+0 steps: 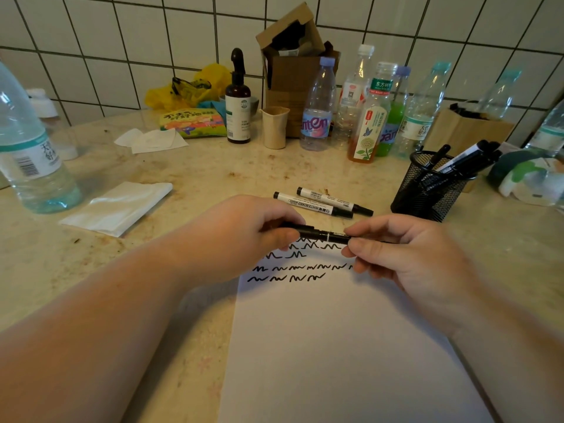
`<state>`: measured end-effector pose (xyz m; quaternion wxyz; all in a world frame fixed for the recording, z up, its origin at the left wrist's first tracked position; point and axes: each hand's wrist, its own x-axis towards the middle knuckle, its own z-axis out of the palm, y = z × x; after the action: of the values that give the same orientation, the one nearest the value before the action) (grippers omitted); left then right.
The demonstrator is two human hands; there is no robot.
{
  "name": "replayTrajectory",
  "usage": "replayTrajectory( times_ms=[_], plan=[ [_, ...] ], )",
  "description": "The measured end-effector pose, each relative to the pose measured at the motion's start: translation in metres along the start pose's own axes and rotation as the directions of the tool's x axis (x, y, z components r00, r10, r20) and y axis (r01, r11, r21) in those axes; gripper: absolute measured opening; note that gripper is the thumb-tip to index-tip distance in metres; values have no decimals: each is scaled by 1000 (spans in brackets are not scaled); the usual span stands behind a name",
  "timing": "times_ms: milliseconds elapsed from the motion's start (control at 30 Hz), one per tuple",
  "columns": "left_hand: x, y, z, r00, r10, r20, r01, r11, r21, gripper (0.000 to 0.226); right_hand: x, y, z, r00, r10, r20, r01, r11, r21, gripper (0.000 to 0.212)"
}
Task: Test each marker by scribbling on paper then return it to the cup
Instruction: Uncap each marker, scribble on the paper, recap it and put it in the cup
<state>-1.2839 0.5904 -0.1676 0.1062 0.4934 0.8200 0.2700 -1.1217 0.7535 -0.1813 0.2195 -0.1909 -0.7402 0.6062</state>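
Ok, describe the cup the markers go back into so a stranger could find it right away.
Start at the white sheet of paper with black scribbles, then look past its far right corner on the counter. There stands the black mesh cup, with several black markers leaning out of it. Unlike the clear plastic bottles behind it, it is dark, see-through wire mesh.

Dim, warm indoor light, soft and diffuse, no hard shadows. Faint shadow under left forearm onto the paper (335, 346) near its left edge. Paper reads grey-lilac, underexposed. Mild glare on the worktop (213, 166) sheen and on the clear bottles (317, 108) at the back. Strong wide-angle distortion: wall tiles (91, 41) bow and splay towards the corners, left-edge bottle (27, 148) leans and stretches. Forearms at the bottom are soft and smeared; centre is reasonably sharp, marker print legible.
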Motion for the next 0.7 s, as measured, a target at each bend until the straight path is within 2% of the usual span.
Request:
replayTrajectory(
  times_ms=[200, 533, 700],
  plan=[
    [-2, 2, 0, 998, -57, -17, 56, 997, -53, 14, 1, 3, 4, 996, -63, 55, 69, 990, -123, 6],
    [-5, 10, -5, 998, -52, -48, 43, 984, -170, 17, 0, 1, 3, 988, -114, 109, 127, 984, -126, 12],
    [-8, 13, -6, 992, -23, -121, 8, 992, -122, 15, -1, 1, 5, 989, -110, 96, 116, 992, -58, 10]
  ],
)
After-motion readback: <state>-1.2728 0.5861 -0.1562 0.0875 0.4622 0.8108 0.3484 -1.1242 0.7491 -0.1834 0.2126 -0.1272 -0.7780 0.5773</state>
